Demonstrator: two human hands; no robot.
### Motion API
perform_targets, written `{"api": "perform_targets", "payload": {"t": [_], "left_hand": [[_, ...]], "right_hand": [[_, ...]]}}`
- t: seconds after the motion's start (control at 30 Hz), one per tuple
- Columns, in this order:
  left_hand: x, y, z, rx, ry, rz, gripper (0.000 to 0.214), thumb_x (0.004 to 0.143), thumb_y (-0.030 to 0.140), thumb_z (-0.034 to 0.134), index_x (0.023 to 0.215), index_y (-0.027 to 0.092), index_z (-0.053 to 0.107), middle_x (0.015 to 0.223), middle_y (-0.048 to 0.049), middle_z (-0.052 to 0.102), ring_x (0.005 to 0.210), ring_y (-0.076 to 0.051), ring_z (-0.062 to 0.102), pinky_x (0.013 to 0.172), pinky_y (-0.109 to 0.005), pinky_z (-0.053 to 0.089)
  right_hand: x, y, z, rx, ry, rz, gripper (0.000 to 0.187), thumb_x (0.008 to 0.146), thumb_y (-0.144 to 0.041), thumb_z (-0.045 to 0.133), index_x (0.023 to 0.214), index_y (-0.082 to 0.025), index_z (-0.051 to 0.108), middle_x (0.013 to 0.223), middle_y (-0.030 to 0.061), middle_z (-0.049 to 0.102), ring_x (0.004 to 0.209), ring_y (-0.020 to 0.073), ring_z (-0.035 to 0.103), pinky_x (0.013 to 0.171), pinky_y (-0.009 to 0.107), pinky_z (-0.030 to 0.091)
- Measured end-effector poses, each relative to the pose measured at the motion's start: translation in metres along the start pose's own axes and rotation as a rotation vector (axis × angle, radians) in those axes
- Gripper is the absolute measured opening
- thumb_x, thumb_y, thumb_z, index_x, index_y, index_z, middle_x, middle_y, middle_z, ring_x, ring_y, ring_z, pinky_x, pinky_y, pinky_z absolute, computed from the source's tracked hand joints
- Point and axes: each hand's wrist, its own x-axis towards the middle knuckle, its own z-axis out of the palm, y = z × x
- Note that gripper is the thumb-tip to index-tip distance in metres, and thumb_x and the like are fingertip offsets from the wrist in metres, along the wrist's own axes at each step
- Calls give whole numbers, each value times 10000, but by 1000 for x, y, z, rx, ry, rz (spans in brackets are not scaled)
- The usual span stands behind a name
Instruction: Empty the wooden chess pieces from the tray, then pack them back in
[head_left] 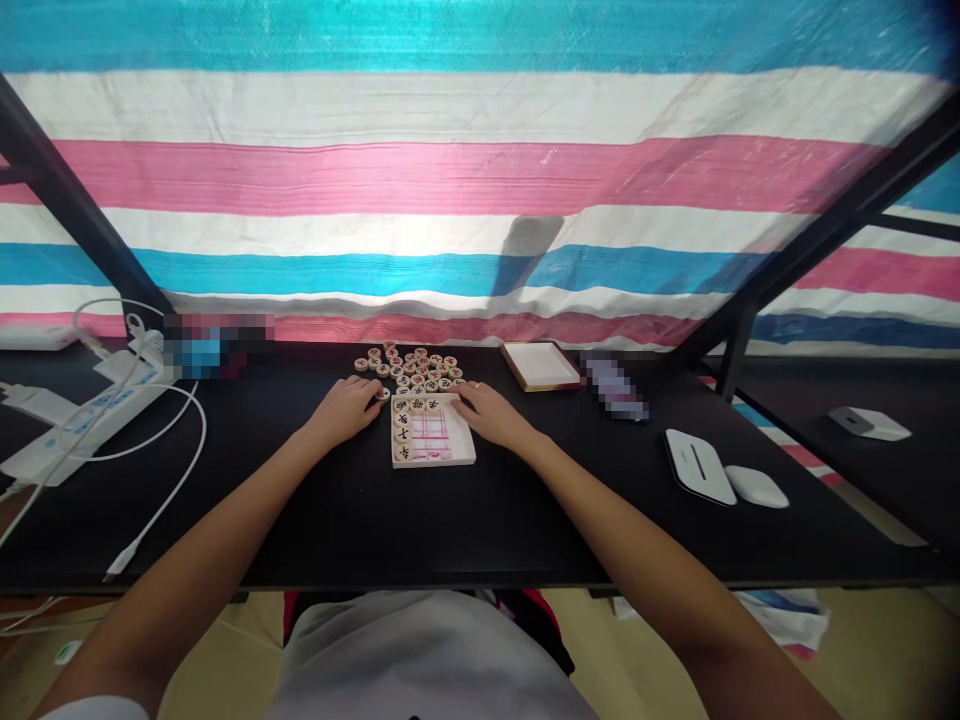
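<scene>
A shallow white box [442, 461] lies in front of me on the black table. Round xiangqi pieces with black characters line its far and left sides, and pink printed lines show on its floor. My left hand [349, 408] is just left of the box, its fingertips closed on a xiangqi piece [385, 395] beside the far left corner. At the far right corner, the fingers of my right hand [489, 412] bend over the box rim; their tips are partly hidden. A loose pile of xiangqi pieces [409, 368], several with red characters, lies just beyond the box.
Right of the pile sits a shallow lid [540, 366], with a blurred phone-like object [613, 386] beside it. Farther right lie a white flat device [699, 466] and a white mouse [757, 487]. A power strip [82, 430] with white cables occupies the left. Striped sheeting [420, 180] hangs behind.
</scene>
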Motion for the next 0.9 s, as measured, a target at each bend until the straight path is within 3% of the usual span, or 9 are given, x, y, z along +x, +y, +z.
{"api": "perform_targets", "payload": {"t": [0.9], "left_hand": [[-1,2,-1,-45,25,-9,141,878,303,483,848,189,559,896,-55,649,885,-237,555,753,-345,399]], "right_hand": [[0,-2,-2,-10,-23,-4,298,929,-227,430,1159,-124,589,1099,123,627,983,221,571,921,356,431]]}}
